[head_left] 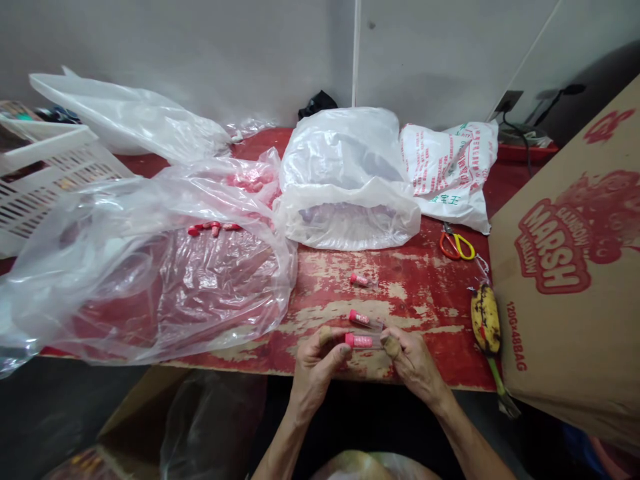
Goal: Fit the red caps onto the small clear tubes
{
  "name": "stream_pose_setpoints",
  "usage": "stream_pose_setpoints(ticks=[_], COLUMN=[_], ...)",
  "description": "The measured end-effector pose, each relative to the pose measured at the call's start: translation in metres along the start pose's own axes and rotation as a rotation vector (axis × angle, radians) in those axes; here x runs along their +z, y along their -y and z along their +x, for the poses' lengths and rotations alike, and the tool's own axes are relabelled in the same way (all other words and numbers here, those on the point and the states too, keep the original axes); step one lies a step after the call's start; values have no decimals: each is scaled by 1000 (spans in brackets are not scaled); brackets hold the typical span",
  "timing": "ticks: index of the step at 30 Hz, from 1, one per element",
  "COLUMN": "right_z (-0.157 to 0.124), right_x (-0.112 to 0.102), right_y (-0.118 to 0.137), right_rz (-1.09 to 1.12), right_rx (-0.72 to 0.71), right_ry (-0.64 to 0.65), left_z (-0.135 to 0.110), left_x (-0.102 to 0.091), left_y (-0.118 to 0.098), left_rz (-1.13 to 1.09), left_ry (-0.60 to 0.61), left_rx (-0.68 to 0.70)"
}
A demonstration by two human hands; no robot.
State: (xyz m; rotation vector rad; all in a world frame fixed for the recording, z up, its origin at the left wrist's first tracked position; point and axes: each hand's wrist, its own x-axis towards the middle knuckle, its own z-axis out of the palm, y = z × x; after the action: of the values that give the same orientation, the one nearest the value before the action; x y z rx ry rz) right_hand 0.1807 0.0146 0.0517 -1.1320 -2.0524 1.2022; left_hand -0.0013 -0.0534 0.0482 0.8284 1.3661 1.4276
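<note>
Between my two hands, near the table's front edge, lies a small clear tube with a red cap, pink bits showing inside it. My left hand pinches the capped end between thumb and fingers. At the other, clear end my right hand has its thumb and fingers closed on the tube. Tape or finger covers wrap some fingertips. Just beyond the hands rests a second red-capped tube, and farther back a third tube. Both lie on the worn red table.
Left, a large clear plastic bag holds several red caps. A white bag stands open at the back, beside a printed sack. Scissors, a spotted banana and a big carton are right; a white basket is far left.
</note>
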Motion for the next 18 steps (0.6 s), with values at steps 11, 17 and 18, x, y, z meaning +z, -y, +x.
stream_pose_setpoints(ticks=[11,17,18], right_z=[-3,-3,-4], right_x=[-4,-1,0], right_y=[6,3,4], right_rz=[97,80,76], right_rx=[-90,-37,-16], right_ry=[-14,26,35], left_z=[1,1,1], left_x=[6,3,2], left_y=[-6,-4,-4], left_rz=[-86,-83,-70], left_ry=[-30,-16,-12], left_rx=[-157,-124,-83])
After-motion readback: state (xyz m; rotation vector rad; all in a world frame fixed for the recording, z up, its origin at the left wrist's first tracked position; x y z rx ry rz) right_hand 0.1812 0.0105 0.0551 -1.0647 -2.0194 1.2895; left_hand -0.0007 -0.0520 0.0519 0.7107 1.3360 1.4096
